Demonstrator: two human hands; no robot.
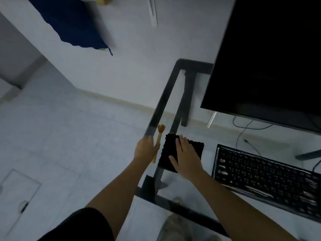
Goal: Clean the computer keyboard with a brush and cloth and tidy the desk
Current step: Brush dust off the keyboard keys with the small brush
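My left hand [145, 149] grips the brush [159, 136] at the tabletop's [160, 105] left edge; my right hand [185, 153] lies flat on the cloth [167, 153], so a careless shove could slide it off

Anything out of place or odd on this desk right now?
Nothing spilled or damaged. Only a thin black cable behind the black computer keyboard ends loose, plugged into nothing visible.
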